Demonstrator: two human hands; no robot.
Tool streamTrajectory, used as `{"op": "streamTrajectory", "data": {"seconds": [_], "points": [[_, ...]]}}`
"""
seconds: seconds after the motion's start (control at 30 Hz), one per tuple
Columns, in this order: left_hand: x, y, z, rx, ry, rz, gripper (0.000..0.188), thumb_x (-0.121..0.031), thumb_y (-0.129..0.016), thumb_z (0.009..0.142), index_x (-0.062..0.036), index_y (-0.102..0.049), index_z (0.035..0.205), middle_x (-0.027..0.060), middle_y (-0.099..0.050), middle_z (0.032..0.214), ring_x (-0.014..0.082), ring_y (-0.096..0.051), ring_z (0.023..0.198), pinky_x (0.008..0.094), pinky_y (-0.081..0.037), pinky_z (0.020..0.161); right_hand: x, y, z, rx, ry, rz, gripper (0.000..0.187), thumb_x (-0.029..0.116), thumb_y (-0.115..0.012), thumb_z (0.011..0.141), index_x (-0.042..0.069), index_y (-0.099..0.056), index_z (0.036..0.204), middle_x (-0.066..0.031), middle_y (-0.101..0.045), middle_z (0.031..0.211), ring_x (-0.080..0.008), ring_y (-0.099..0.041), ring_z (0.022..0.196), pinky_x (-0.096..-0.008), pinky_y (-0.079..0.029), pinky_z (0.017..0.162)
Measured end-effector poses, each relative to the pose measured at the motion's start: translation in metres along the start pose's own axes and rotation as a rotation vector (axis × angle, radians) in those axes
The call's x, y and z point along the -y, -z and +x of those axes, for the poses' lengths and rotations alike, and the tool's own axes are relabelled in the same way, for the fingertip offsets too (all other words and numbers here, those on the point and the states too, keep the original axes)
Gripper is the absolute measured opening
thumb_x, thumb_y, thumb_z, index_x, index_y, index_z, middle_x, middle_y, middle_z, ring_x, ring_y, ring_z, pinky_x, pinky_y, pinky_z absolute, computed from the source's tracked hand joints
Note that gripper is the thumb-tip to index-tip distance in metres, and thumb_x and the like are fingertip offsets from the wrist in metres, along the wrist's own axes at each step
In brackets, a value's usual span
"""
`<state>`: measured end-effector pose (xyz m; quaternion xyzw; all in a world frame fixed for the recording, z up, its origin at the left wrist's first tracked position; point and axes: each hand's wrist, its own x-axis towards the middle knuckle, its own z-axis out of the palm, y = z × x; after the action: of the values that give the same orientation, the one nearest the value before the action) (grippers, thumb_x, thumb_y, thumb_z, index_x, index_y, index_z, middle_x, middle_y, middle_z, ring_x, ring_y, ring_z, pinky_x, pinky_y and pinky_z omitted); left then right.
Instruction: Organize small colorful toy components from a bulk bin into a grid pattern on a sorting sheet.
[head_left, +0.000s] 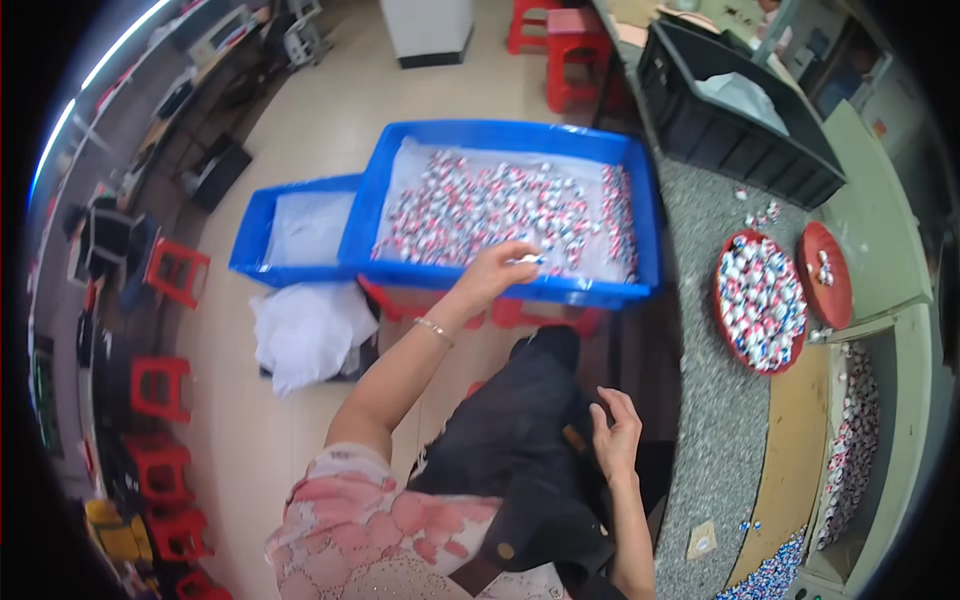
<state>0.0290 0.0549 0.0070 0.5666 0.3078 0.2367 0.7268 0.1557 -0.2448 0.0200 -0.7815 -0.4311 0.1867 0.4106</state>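
Note:
My left hand (pixel 497 272) reaches over the near edge of a large blue bin (pixel 470 274), its fingers pinched on a small white-and-blue piece (pixel 530 260). The bin has a white sheet lining. Many small round pieces (pixel 490 200) in red, white and blue lie spread over that lining, with a denser strip along the right side. Beside my lap, near the counter's edge, my right hand (pixel 616 432) is raised with fingers loosely bent and apart, holding nothing that I can see.
A smaller blue bin (pixel 258 225) adjoins on the left, above white plastic sheeting (pixel 312 335). On the right, a speckled counter (pixel 705 440) carries a red bowl (pixel 762 364) heaped with similar pieces, a second red dish (pixel 832 290) and a black crate (pixel 740 150). Red stools (pixel 160 388) line the left.

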Motion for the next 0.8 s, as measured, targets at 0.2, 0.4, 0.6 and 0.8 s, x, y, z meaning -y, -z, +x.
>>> {"op": "streamTrajectory", "data": {"seconds": [0.2,0.4,0.6,0.8], "points": [[0.019,0.034,0.124,0.108,0.001,0.219,0.032,-0.009,-0.070,0.086,-0.0037,-0.065,0.116,0.0036,-0.067,0.099,0.0115,-0.064,0.086,0.0260,-0.051,0.077,-0.025,-0.027,0.157,-0.157,0.145,-0.257,0.029,0.003,-0.068,0.082,0.000,-0.065,0.110,-0.0166,-0.060,0.113,-0.0343,-0.056,0.106,-0.0400,-0.046,0.093],[0.055,0.011,0.202,0.208,-0.001,0.170,0.033,-0.010,-0.071,0.085,-0.0031,-0.063,0.116,0.0042,-0.064,0.107,0.0115,-0.063,0.085,0.0270,-0.051,0.078,-0.060,-0.036,0.229,-0.162,0.095,-0.437,0.024,0.004,-0.066,0.083,0.000,-0.065,0.107,-0.0157,-0.059,0.113,-0.0363,-0.056,0.104,-0.0430,-0.047,0.090],[0.060,-0.011,0.251,0.297,-0.417,0.699,0.025,-0.006,-0.064,0.086,-0.0005,-0.061,0.111,0.0141,-0.063,0.104,0.0279,-0.063,0.099,0.0371,-0.050,0.085,-0.065,-0.045,0.233,-0.137,0.082,-0.429,0.019,0.003,-0.060,0.087,0.000,-0.063,0.105,-0.0161,-0.060,0.109,-0.0373,-0.055,0.103,-0.0443,-0.046,0.092],[0.072,-0.023,0.290,0.484,-0.723,0.906,0.025,-0.010,-0.067,0.081,-0.0047,-0.062,0.105,0.0134,-0.062,0.103,0.0317,-0.059,0.102,0.0447,-0.044,0.089,-0.071,-0.053,0.230,-0.174,0.034,-0.378,0.018,0.004,-0.055,0.088,0.001,-0.063,0.104,-0.0160,-0.059,0.107,-0.0377,-0.053,0.107,-0.0473,-0.040,0.097]]}}
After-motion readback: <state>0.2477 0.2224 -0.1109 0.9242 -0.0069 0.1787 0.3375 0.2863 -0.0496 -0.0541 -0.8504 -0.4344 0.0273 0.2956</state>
